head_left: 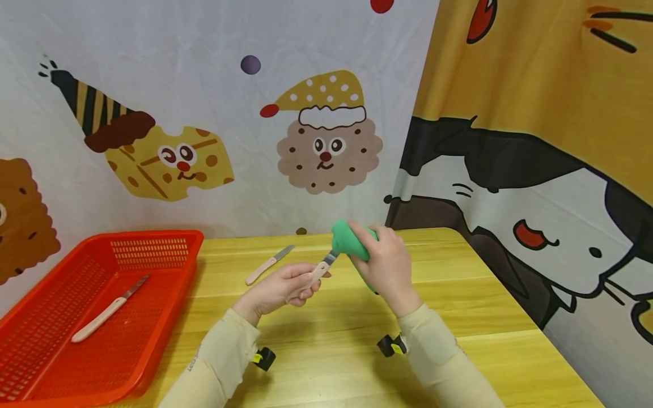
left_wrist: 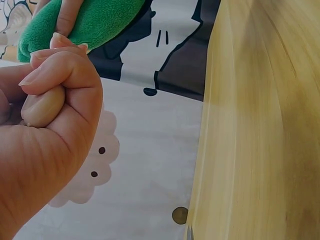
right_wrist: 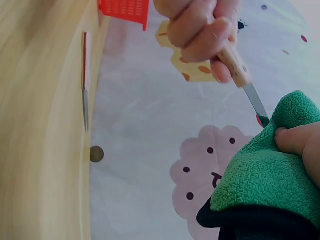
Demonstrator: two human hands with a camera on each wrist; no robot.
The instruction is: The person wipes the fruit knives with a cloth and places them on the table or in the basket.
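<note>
My left hand [head_left: 285,288] grips the pale wooden handle of a small knife [head_left: 319,271], held up over the table with its blade pointing up and to the right. A green fuzzy cloth [head_left: 352,241] is bunched in my right hand [head_left: 390,263] and wraps the blade's outer part, so the tip is hidden. In the right wrist view, the thumb presses the cloth [right_wrist: 270,175] close to the bare stretch of blade [right_wrist: 255,101]. The handle's rounded butt [left_wrist: 44,106] pokes out of the left fist in the left wrist view.
A second knife [head_left: 268,265] lies on the wooden table [head_left: 326,351] behind the left hand. At the left stands a red plastic basket [head_left: 168,323] with another knife [head_left: 109,311] inside. A printed curtain [head_left: 245,209] hangs along the table's back edge.
</note>
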